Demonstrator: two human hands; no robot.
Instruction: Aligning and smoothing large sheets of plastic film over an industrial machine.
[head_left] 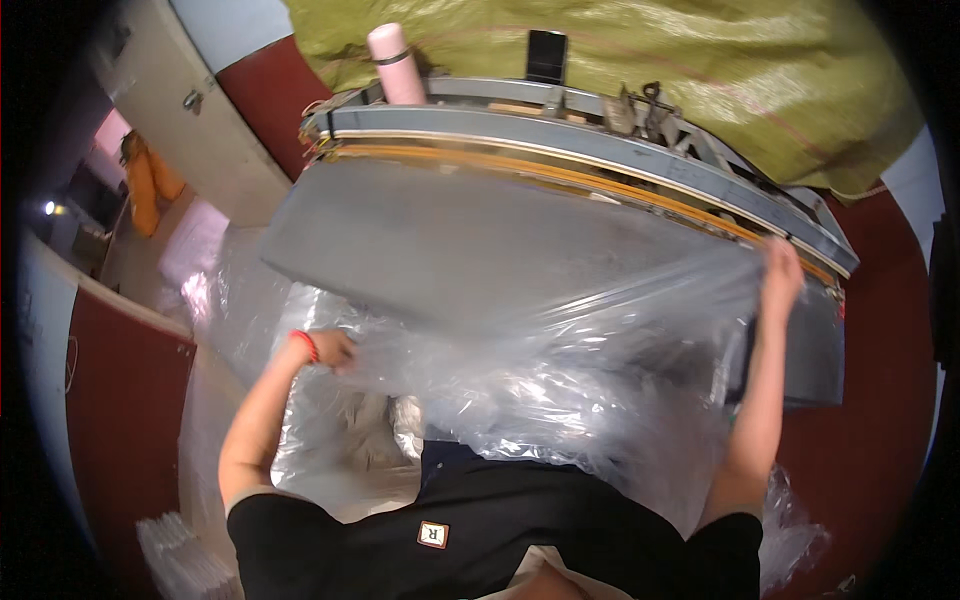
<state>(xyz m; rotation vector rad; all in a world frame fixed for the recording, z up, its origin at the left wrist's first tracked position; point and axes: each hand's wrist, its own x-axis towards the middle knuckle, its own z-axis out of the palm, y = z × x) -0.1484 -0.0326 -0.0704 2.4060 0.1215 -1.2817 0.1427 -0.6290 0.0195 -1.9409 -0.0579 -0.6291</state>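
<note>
A wide sheet of clear plastic film (600,350) lies across the grey worktop (430,225) of a long bench machine and drapes crumpled over its near edge toward my body. My right hand (783,265) is raised at the machine's right end, close to the orange strip. Its fingers are closed on a corner of the film, drawing it into taut folds. My left hand (335,348), below a red bracelet, is off the worktop's near edge at the left. Its fingers are curled at the film's left part, slightly blurred.
Behind the worktop runs a metal bar (560,135) with an orange strip (560,175). A pink bottle (395,65), a dark phone-like slab (546,57) and metal tools (650,112) stand along it. More clear film (240,300) hangs left; stacked plastic (180,555) lies lower left. A door (190,100) stands open.
</note>
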